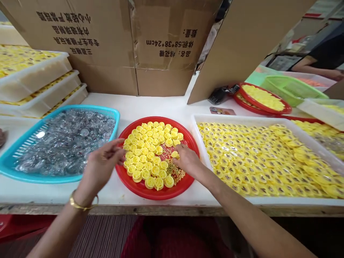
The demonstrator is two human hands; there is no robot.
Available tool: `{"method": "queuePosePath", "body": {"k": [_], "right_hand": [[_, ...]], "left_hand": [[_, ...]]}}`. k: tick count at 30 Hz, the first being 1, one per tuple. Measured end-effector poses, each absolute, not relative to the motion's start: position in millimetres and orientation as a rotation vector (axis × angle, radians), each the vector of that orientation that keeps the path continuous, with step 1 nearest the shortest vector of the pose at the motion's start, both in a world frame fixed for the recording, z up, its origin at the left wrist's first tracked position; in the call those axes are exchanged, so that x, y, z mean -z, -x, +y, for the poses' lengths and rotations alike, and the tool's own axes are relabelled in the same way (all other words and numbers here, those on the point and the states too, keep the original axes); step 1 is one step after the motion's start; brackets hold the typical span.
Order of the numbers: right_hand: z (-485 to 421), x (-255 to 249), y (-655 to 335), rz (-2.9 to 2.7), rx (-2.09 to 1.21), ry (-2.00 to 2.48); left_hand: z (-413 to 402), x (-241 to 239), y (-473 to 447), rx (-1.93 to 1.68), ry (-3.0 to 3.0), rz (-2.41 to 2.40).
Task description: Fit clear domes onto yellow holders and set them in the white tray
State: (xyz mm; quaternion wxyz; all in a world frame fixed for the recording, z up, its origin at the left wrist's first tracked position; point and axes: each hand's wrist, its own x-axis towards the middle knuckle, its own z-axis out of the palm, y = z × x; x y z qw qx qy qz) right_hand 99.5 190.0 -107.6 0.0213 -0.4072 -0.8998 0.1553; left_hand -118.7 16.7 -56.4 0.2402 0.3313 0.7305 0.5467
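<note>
A round red tray (158, 195) stands in front of me with many small yellow cup-shaped pieces (146, 150) set close together on it. Tiny tan and greenish bits (177, 173) lie loose on the tray's right side. My right hand (187, 160) reaches over that side, its fingers pinching one small yellow cup (175, 154). At the tray's left rim is my left hand (103, 163), its fingers loosely bent and apart, with nothing visible in them. A gold bangle circles the left wrist.
On the left are a blue basket (114, 113) of clear plastic pieces and stacked white trays (40, 80) of yellow pieces. A white tray (200, 134) of yellow pieces with dark centres sits right. Cardboard (161, 80) stands behind. Beyond are red trays (287, 109), a green basket (292, 87) and another person's arm (309, 66).
</note>
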Motion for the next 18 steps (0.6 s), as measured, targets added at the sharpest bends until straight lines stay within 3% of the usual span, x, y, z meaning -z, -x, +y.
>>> {"method": "queuePosePath", "body": {"k": [4, 10, 14, 18], "right_hand": [[185.0, 110.9, -105.0, -2.487, -0.714, 1.352], [181.4, 113.0, -114.8, -2.230, -1.019, 1.312], [174.8, 119.8, -121.8, -2.126, -0.899, 1.274], [166.9, 125.3, -125.2, -2.045, -0.735, 1.312]], "left_hand": [[48.6, 73.5, 65.8, -1.225, -0.993, 1.773], [86.4, 92.2, 30.7, -0.632, -1.937, 1.977], [95.3, 95.9, 25.9, -0.305, -2.139, 2.062], [96.8, 96.9, 19.8, -0.361, -2.103, 2.072]]}}
